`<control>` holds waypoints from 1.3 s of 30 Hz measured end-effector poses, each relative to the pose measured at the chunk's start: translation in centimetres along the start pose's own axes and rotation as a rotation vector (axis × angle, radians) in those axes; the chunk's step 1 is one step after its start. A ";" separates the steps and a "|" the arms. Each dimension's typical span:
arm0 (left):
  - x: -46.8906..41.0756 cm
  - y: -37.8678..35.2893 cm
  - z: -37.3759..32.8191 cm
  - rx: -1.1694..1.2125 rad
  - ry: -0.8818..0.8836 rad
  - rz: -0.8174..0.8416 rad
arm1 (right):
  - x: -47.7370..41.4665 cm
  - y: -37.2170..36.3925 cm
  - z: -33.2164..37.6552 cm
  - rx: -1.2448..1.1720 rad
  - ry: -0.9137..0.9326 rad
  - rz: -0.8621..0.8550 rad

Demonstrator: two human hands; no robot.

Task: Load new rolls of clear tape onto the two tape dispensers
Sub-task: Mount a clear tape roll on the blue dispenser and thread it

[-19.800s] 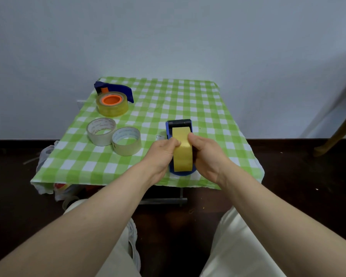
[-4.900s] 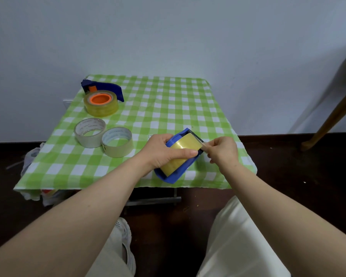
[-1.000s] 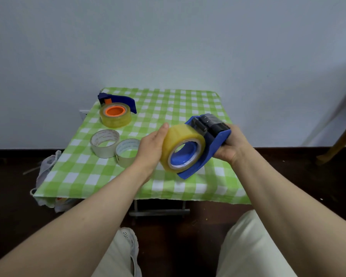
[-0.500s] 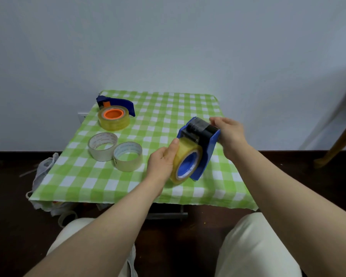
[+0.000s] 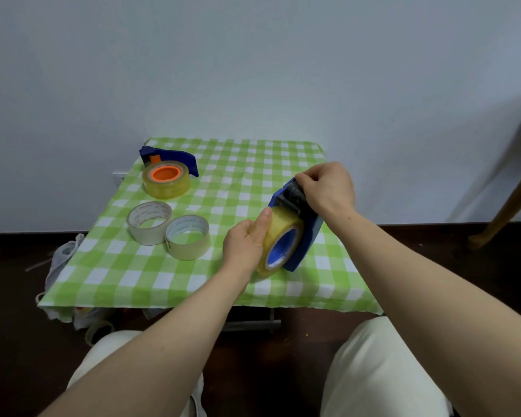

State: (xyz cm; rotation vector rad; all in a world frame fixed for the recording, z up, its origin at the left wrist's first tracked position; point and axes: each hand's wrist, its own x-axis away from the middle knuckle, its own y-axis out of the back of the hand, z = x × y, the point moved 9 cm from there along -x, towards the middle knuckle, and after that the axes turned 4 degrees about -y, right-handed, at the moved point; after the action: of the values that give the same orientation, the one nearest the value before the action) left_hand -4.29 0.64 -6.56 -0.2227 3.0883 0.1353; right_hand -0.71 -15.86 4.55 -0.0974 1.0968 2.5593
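Two hands work the near dispenser (image 5: 303, 233), standing on edge at the near right of the table (image 5: 151, 281): the left hand (image 5: 247, 240) cups the yellowish tape roll (image 5: 278, 236) on its hub, and the right hand (image 5: 328, 188) pinches at the black roller end. If the free end slips it could stick back onto the roll, or the dispenser could tip. Two nearly spent rolls (image 5: 169, 230) sit left; farther left, the second dispenser (image 5: 170, 158) lies with a roll (image 5: 166, 182) on it.
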 end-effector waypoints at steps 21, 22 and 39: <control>0.3 0.1 -0.5 -0.057 -0.026 -0.028 | -0.1 0.0 -0.2 0.030 0.143 0.071; 0.4 0.1 -0.7 -0.065 -0.030 -0.026 | -0.1 -0.1 0.1 0.060 0.167 0.064; 0.1 0.3 -0.2 -0.040 0.011 -0.059 | 0.4 -0.1 -1.3 -0.008 0.144 0.167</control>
State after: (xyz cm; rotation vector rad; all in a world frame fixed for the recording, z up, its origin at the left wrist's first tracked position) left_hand -4.43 0.86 -6.32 -0.3161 3.0883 0.1938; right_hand -1.13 -16.60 3.49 -0.2032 1.1930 2.7410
